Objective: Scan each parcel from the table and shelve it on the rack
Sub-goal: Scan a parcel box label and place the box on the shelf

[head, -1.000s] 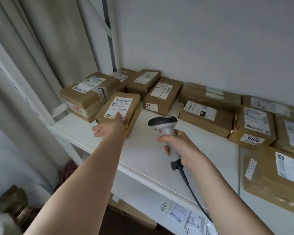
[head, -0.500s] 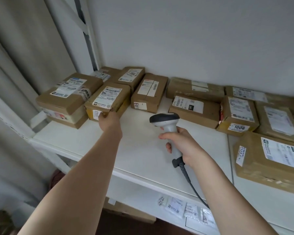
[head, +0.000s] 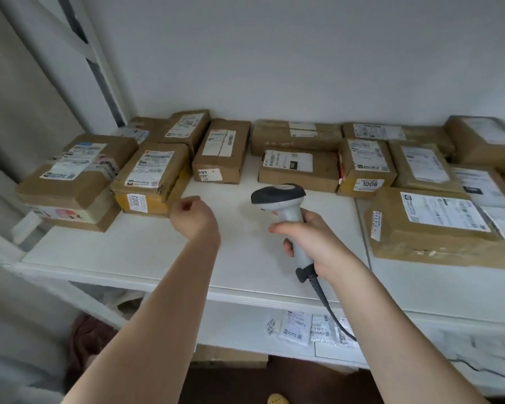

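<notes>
White rack shelf (head: 146,249) holds parcels (head: 155,176); left hand (head: 191,215) empty, right hand (head: 318,240) grips scanner (head: 283,205).

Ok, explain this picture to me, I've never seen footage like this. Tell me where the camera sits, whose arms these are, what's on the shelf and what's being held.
The camera is worn on a person's head and looks down at their own bare arms. In front is a white rack shelf lined with brown cardboard parcels, each carrying a printed label. One parcel with a yellow side is marked 3003. The left hand is next to it, fingers loosely curled, holding nothing. The right hand grips a corded barcode scanner, used to read the labels. More labelled packets lie on the shelf below.
</notes>
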Demonstrator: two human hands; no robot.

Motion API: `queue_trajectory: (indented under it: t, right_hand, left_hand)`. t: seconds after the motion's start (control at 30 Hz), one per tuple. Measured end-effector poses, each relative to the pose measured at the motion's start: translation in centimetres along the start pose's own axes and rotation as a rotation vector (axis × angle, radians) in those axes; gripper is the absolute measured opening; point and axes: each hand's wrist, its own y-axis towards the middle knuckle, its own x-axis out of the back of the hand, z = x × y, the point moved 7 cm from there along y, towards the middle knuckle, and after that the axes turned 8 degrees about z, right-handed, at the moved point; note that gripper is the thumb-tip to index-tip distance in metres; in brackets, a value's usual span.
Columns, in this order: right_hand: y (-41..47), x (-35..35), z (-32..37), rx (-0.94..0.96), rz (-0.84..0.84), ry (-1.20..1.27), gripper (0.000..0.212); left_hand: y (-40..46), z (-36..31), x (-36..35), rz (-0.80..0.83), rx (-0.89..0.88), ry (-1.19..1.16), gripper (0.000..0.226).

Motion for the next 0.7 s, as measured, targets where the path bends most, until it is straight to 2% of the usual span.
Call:
queue_trajectory:
  t: [0.17,0.33,0.43,0.53,0.7]
  right_hand:
    - [-6.7,6.9,-0.7,0.047,-0.158,0.071,0.028]
    - [-16.7,17.3,-1.2,0.142,-0.413,0.170,0.031]
    - [-23.8,24.2,-2.4,0.202,-0.574,0.271,0.018]
    - [-30.9,31.2,-4.7,0.247,-0.683,0.342,0.015]
    - [-44.4,42.8,-10.3,0.252,-0.886,0.292,0.030]
  left_hand:
    - [-8.5,0.9,-7.0,0.184,-0.160,0.099,0.036]
    - [-20.6,3.4,-16.2,0.508,-0.253,0.044,0.021]
    - [-30.6,4.2,-20.9,0.707,-0.370,-0.011,0.033]
    - [-42.4,5.9,-24.6,0.930,-0.429,-0.080,0.029]
    - [-62.1,12.1,-28.7,1.179,-0.445,-0.058,0.035]
